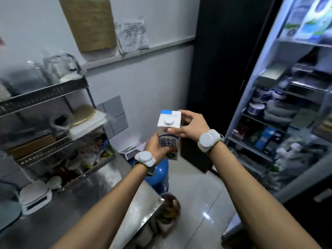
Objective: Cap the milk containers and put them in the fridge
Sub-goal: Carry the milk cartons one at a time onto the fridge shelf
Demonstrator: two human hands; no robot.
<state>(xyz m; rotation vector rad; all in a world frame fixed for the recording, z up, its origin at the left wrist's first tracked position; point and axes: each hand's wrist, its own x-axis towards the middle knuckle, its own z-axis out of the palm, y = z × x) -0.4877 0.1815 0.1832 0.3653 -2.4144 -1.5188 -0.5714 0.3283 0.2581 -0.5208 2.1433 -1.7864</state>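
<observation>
A white and blue milk carton is held upright in mid-air between the counter and the fridge. A white round cap sits on its top. My left hand grips the carton's lower body from the left. My right hand holds the top right edge, thumb on the front. The fridge stands open on the right, its shelves lit and full. More milk cartons stand on its top shelf.
A steel counter runs along the left with a white scale on it. A metal rack holds jars and boxes. A blue water jug and a bin stand on the tiled floor.
</observation>
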